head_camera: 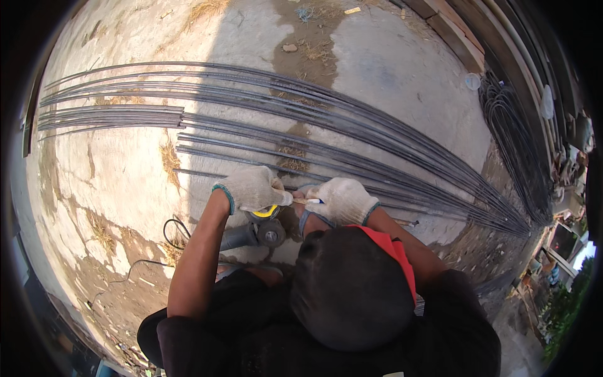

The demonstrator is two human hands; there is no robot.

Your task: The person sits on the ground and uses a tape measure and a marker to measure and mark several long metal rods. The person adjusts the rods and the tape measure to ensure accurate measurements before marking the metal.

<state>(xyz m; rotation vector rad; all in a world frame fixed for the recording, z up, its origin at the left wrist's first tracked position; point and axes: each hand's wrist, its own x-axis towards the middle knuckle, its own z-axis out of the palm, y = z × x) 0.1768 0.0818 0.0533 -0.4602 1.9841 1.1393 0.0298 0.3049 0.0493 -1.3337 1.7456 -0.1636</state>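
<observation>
My left hand [254, 188], in a white knit glove with a green cuff, is curled beside a yellow-and-dark round tool [264, 213], which looks like a tape measure and is partly covered by the hand. Whether the left fingers hold it cannot be told. In the same kind of glove, my right hand [344, 200] grips a small white pen-like marker [314, 201] with a blue end, pointed towards the left fingertips. Both hands are over the near steel rebars [226, 155]. Just below the left hand lies an angle grinder [249, 235] with a dark disc.
Long rebars [330, 96] fan across the concrete floor [391, 61] and converge at the right. Bundled bent bars [509, 141] lie near stacked beams [454, 40]. A black cable [176, 231] loops left of the grinder. Sandalled feet [313, 221] are close to the hands. A clear cup [472, 81] stands farther off.
</observation>
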